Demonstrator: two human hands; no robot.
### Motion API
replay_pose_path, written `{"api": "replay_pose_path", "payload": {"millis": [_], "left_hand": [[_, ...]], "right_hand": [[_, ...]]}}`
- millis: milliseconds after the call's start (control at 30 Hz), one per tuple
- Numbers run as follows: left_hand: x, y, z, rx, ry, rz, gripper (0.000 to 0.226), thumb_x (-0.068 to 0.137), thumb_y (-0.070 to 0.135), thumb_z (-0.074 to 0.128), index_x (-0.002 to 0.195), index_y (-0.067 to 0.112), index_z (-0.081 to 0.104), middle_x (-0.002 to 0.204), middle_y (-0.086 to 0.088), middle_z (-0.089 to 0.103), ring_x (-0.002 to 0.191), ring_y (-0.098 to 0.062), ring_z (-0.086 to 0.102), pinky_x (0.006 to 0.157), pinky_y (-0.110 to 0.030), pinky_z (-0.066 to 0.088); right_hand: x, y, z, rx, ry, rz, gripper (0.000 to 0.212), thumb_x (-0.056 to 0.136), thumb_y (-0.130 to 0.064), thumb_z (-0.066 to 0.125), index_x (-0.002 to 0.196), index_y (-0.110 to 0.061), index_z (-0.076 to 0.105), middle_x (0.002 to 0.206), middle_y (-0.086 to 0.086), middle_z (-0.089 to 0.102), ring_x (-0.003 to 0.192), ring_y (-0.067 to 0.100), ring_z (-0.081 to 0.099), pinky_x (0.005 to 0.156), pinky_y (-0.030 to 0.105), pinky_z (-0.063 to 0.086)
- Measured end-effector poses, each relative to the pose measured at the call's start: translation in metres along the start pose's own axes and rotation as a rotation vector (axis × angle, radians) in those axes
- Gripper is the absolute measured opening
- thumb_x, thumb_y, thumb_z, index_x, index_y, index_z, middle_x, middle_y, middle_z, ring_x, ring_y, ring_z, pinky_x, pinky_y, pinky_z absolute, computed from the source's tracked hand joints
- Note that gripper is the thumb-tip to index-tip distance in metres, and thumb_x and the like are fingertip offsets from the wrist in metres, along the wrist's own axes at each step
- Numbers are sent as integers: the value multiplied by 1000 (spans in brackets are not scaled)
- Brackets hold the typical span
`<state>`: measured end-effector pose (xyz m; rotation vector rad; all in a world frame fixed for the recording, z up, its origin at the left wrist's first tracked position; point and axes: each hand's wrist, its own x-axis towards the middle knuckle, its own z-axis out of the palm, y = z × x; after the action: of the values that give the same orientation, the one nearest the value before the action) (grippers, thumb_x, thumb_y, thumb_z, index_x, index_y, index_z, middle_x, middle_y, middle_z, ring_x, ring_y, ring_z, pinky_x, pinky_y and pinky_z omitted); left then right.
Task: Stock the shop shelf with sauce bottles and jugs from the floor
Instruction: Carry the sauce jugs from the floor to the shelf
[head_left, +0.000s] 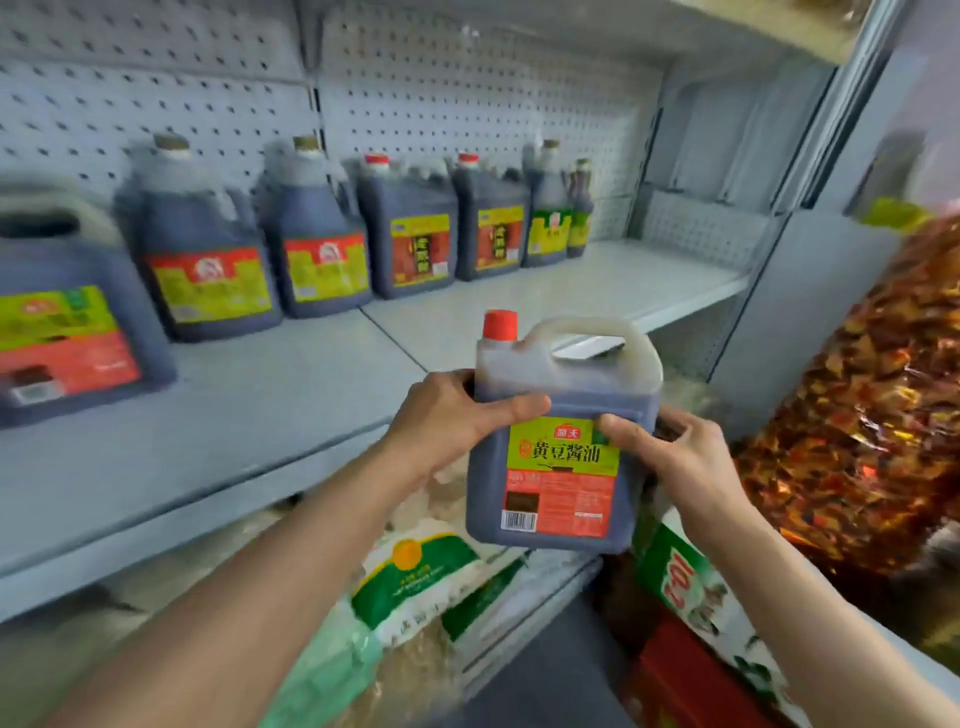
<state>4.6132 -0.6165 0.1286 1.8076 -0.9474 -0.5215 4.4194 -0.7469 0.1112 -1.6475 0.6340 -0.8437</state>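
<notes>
A dark soy sauce jug (563, 441) with a red cap (500, 325) is held in the air in front of the shelf (519, 306), below and just outside its front edge, towards the right end where the board is bare. It is carried by both hands. The left hand (457, 410) is wrapped round the jug's upper left shoulder, thumb laid across the front face; the right hand (675, 447) is closed on the right side, thumb pressed on the top of the label (563, 475). Each grip is therefore closed on the jug, and the moulded handle (597, 338) at the top is left untouched.

The step in hand is judged to be the lift onto the shelf. It is done well if the jug is raised until its base clears the front edge, then carried inward and set down flat on the bare board to the right of the row of jugs (332, 234) already standing near the back edge, without a neighbour being knocked. The two-sided hold is best kept until the base is fully seated, since the jug looks nearly full and heavy.

The long axis is held close to upright, the top tipped slightly away from the camera. The cap points up and sits at the left, the handle at the right, and the label is turned to the aisle, as are those of the shelved jugs.
</notes>
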Motion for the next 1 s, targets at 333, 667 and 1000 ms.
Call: {"api": "replay_pose_path", "payload": {"millis": [333,667,1000], "left_hand": [[0,8,-162,195,308,23,65,47,62,88,99,28,69,101,15,72,95,-5,67,82,-31,55],[12,-63,-224,152,467,-73,57,47,53,93,91,32,65,100,11,74,93,-9,70,82,-33,57],[55,-73,-235,181,518,-135,77,49,61,89,115,28,65,110,10,71,98,-13,67,86,-35,56]], "right_hand": [[83,-68,135,97,-285,-182,33,65,-31,81,93,-14,75,85,-8,78,79,1,70,65,15,52],[134,-40,241,113,-480,-167,41,65,-27,84,102,-12,74,98,1,78,90,11,71,74,25,55],[191,-28,264,77,-541,-145,50,64,-34,84,109,-15,73,105,-4,77,103,10,70,82,25,55]]}}
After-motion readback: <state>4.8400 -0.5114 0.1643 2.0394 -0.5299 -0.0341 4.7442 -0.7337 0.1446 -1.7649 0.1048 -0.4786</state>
